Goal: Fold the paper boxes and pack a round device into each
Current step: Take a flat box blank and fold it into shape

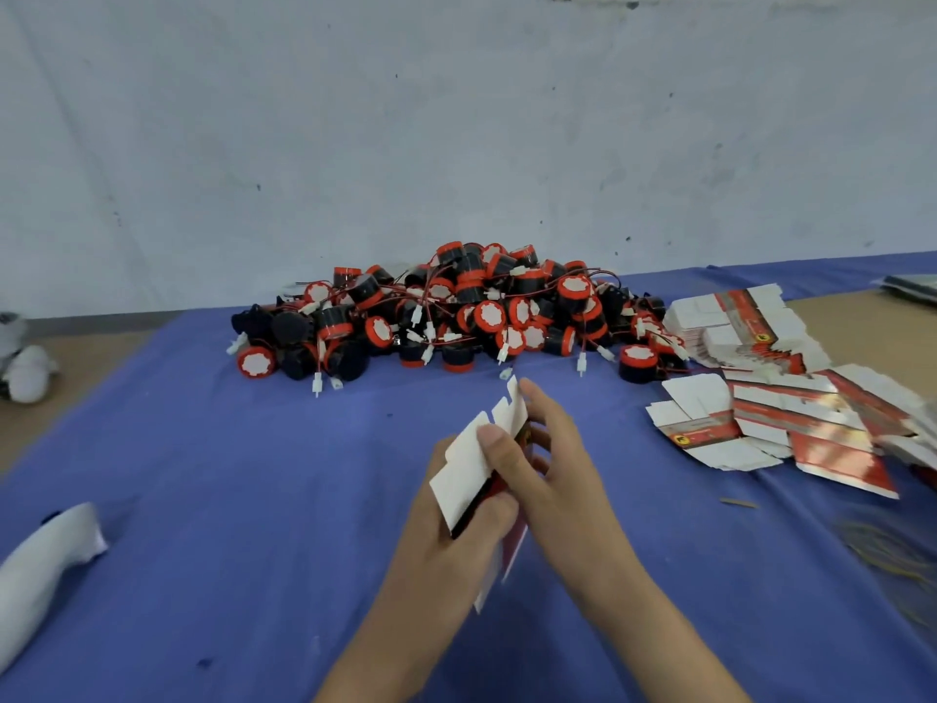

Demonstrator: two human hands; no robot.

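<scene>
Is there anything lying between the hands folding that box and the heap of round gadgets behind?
Nothing visible. Both the left hand and right hand hold the white and red paper box, and only bare blue tablecloth lies between it and the pile of round black and red devices.

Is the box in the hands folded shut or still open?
Still open: the box shows white flaps sticking out, not tucked in.
</scene>
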